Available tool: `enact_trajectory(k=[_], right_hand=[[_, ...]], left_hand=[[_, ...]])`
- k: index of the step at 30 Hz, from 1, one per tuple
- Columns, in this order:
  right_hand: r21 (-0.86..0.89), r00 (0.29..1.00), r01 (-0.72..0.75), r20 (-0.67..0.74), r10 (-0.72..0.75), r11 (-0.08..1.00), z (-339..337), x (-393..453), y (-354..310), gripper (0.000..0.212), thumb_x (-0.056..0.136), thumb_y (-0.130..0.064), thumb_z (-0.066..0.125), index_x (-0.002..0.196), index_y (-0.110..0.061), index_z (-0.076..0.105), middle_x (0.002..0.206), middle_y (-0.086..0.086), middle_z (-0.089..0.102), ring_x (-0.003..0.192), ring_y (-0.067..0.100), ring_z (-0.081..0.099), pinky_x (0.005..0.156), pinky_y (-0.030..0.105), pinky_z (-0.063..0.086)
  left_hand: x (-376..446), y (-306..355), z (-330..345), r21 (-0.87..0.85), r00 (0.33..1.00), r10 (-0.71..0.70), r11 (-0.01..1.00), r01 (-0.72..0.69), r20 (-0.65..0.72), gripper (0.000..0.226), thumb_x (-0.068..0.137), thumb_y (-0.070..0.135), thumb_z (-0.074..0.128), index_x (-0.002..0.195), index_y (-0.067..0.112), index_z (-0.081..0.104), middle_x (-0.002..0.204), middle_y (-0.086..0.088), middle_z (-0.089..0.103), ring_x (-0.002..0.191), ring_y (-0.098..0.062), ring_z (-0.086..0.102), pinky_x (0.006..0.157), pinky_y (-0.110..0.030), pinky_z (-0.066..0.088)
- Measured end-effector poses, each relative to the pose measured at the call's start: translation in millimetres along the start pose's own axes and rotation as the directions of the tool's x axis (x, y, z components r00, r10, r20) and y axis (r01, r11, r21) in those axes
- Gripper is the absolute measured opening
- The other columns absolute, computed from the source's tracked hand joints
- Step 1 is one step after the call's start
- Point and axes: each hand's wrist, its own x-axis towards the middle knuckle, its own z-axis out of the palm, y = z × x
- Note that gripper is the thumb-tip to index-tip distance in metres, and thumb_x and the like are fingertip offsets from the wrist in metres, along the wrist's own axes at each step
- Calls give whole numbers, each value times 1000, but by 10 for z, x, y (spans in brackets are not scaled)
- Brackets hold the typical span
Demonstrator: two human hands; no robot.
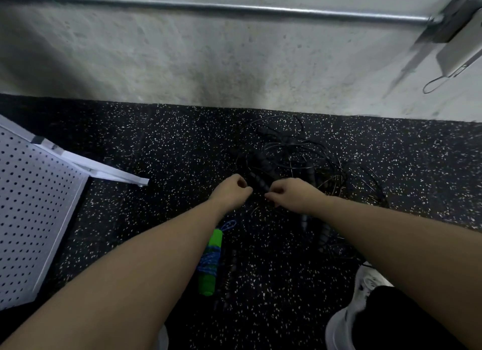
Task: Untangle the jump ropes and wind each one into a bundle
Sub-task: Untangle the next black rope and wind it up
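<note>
The tangle [294, 164] lies on the floor [169, 146] near the wall [234, 62]. Both hands meet at its near edge, left hand [230, 190] beside right hand [292, 194]. A wound bundle [210, 262] lies nearer, between the forearms. A panel [34, 206] lies far left.

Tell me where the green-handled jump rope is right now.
In the head view, the green-handled jump rope lies wound up on the speckled floor, under the left forearm, nearer than the black rope tangle.

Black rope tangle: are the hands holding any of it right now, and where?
Both hands pinch the black rope tangle at its near edge: left hand and right hand on thin cords beside a ribbed handle.
</note>
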Motion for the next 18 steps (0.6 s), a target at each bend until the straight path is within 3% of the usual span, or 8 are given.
enact_trajectory(k=[1,4,10,14,18], right_hand=[[24,1000,-10,-8,10,1000,33,40,48,9,97,-36,57,92,-35,65,93,-12,67,93,13,62,80,27,48],[71,999,-44,-6,45,996,119,141,156,27,94,-21,55,118,-28,66,110,-7,67,107,16,61,90,26,48],[105,995,-96,25,94,990,193,370,366,34,95,-23,55,128,-26,61,122,-3,67,113,18,60,95,28,48],[161,994,-110,9,110,981,213,456,428,33,93,-24,56,125,-28,63,122,-1,67,112,19,62,99,33,50],[198,993,-118,23,116,973,176,459,415,33,93,-25,57,125,-28,64,122,-3,67,112,17,62,100,33,50]], left_hand=[[63,12,55,-14,1000,-11,1000,12,12,16,96,32,61,107,22,59,96,-2,65,85,-22,63,81,-40,56],[242,29,232,-116,996,-78,990,82,36,24,96,30,61,115,16,58,95,-3,65,83,-22,64,82,-43,59],[535,116,490,-493,954,-283,819,292,95,67,96,34,65,151,17,31,107,-2,58,95,-21,64,82,-39,60],[715,188,554,-684,936,-347,670,288,54,57,94,32,70,141,16,41,110,-3,60,101,-22,64,92,-43,59],[751,219,527,-651,941,-335,726,223,-51,44,94,27,71,127,11,47,110,-7,61,98,-21,64,89,-39,58]])
